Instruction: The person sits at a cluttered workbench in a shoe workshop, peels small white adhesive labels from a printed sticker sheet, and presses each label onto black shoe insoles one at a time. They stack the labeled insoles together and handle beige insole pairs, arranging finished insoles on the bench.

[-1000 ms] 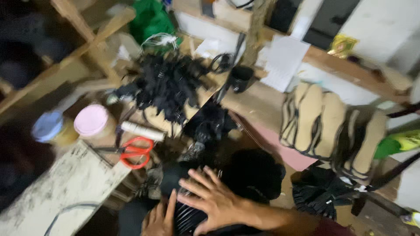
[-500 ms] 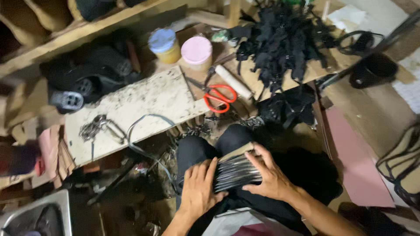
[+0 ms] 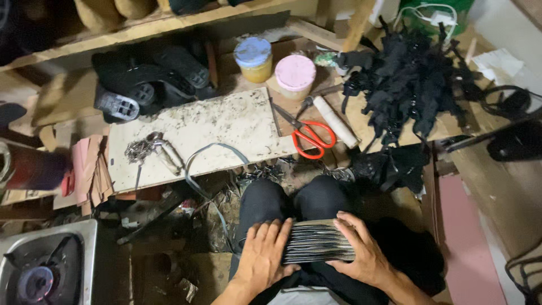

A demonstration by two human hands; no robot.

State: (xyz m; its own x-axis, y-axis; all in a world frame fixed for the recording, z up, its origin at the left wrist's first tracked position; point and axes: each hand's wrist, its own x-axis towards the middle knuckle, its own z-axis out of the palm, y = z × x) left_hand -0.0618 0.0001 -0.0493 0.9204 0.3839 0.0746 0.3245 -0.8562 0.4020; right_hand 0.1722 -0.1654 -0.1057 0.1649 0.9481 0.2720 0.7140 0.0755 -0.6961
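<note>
At my twelve o'clock lie red-handled scissors [image 3: 309, 136], a pink-lidded tub [image 3: 294, 74] and a yellow jar [image 3: 253, 58] with a pale blue lid. The board [image 3: 192, 135] is off-white, speckled dark; the strap heap [image 3: 409, 79] at two o'clock is black.

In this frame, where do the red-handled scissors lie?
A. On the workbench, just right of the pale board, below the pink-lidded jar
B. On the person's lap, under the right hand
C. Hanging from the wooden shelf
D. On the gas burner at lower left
A: the red-handled scissors lie flat on the workbench beside the pale board, below the pink-lidded jar, away from both hands.
</note>
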